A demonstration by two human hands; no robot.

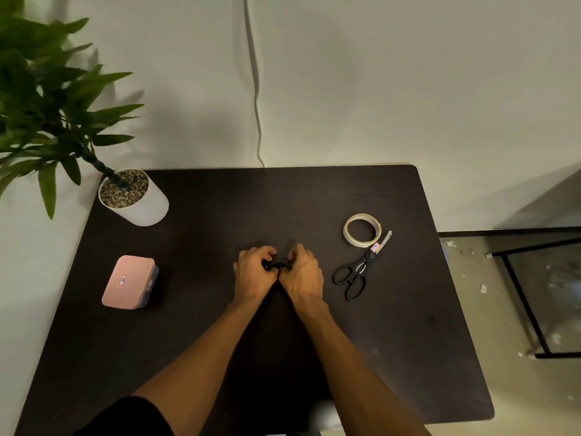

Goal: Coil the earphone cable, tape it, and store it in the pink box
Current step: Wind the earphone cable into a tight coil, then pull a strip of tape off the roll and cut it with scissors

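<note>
Both hands meet over the middle of the dark table. My left hand [254, 272] and my right hand [302, 273] together grip a black earphone cable [277, 263], bunched into a small arc between the fingers. Most of the cable is hidden by the hands. The pink box [128, 282] lies closed on the left side of the table, well apart from the hands. A roll of pale tape [362, 230] lies to the right, with black-handled scissors [358, 272] just below it.
A white pot [138, 202] with a green plant stands at the table's back left corner. The dark table [220, 325] ends against a white wall at the back. A black metal frame [528, 303] stands on the floor to the right.
</note>
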